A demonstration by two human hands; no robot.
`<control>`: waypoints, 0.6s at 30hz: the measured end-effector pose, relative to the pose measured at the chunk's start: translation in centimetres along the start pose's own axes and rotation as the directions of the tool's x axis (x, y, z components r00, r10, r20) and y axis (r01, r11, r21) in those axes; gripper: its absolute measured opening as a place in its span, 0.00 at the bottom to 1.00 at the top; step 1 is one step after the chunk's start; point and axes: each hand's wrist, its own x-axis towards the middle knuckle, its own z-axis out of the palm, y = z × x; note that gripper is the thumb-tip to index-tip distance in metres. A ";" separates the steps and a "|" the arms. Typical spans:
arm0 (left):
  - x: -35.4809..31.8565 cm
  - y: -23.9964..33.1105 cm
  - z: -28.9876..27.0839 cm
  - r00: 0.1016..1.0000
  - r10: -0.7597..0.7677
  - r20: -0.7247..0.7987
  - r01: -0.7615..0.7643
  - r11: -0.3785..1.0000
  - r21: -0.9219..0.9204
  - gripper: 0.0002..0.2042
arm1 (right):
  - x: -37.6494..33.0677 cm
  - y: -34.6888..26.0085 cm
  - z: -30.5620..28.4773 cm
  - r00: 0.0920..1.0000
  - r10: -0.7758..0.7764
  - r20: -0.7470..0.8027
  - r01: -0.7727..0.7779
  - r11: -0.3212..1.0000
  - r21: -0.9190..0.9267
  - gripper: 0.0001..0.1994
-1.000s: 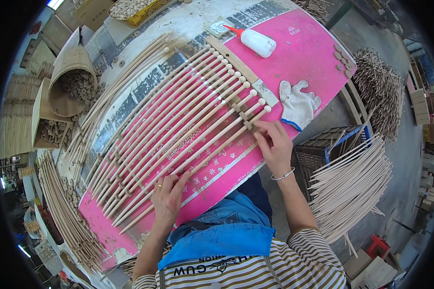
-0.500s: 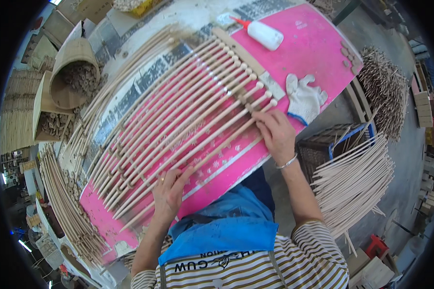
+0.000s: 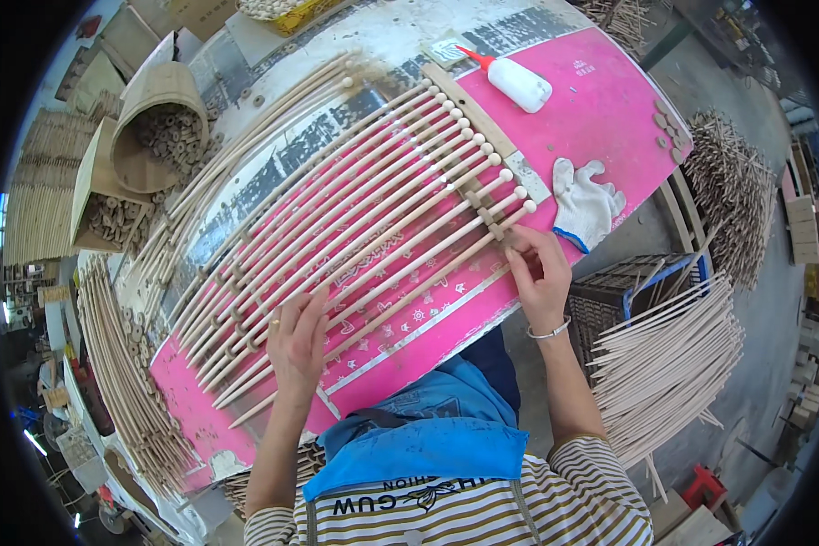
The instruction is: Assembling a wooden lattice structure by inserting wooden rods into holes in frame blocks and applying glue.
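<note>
1. Your left hand (image 3: 298,341) lies open and flat at 7 o'clock, pressing the long pale wooden rods (image 3: 355,227).
2. Your right hand (image 3: 539,273), at 3 o'clock, pinches the nearest rod's knobbed end.
3. These rods likely handle light, smooth and springy; hold near the ends on the pink board (image 3: 601,100).

1. Pale wooden rods (image 3: 355,227): long, thin, round knobs at far ends, lying parallel in a fanned row, flat, under both sets of fingers.
2. Small wooden spacers (image 3: 484,216): between rods, at right fingertips.
</note>
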 end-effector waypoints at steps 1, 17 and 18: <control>0.1 -0.6 0.1 1.000 -0.005 0.011 0.004 0.999 0.046 0.20 | -0.3 -0.2 0.1 1.000 -0.007 -0.028 0.007 1.000 -0.003 0.16; 1.4 -4.2 1.5 0.995 0.099 0.033 -0.103 0.985 0.137 0.17 | -2.3 -3.4 1.1 0.995 -0.040 0.088 0.037 0.999 0.031 0.10; 1.4 -4.4 1.4 0.991 0.116 0.063 -0.124 0.983 0.136 0.17 | -2.4 -3.8 1.4 0.994 -0.051 0.092 0.048 0.998 0.035 0.10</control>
